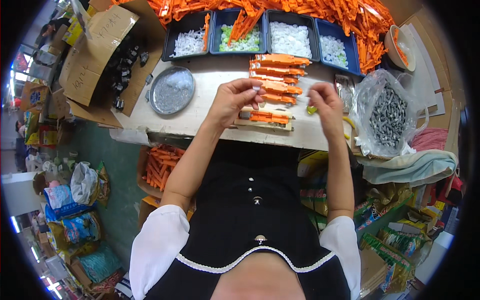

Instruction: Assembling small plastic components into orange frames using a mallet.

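At mid-frame, the left hand pinched a small white piece beside orange plastic parts on the table; right of centre, whether the right hand gripped a yellow-green piece was unclear.

Black top, plain, dark all over — wide neckline edged in white braided trim that runs in a wavy line. Same black carries past the trim toward both shoulders. Row of round shiny buttons down the front middle; the one nearest the neckline looks biggest, pale and domed, others too small for detail. Left sleeve and right sleeve white, loose, slightly puffed — short, ending near the elbows. Forearms bare.
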The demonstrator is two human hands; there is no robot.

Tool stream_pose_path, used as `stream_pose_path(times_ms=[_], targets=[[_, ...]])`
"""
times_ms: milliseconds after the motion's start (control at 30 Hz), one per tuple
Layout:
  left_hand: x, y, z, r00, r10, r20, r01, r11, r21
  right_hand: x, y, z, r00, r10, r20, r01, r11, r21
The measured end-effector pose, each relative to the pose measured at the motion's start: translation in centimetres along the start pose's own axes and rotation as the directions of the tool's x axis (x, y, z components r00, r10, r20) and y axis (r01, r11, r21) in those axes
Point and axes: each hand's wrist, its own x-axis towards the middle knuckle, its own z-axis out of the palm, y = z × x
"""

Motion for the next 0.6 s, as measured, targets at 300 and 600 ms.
stream_pose_path(times_ms=[300,600], targets=[[-3.4,-1.4,0.8,0.998,-0.056,-0.003,0.056,0.993,0.103,-1.6,-0.7,6.9,0.964,0.012,0.266,-0.019,1.0,0.024],[-3.6,-1.2,1.1,0.998,-0.053,0.019,0.051,0.992,0.118,-1.7,-1.1,7.4,0.953,-0.058,0.298,0.104,0.985,-0.141]])
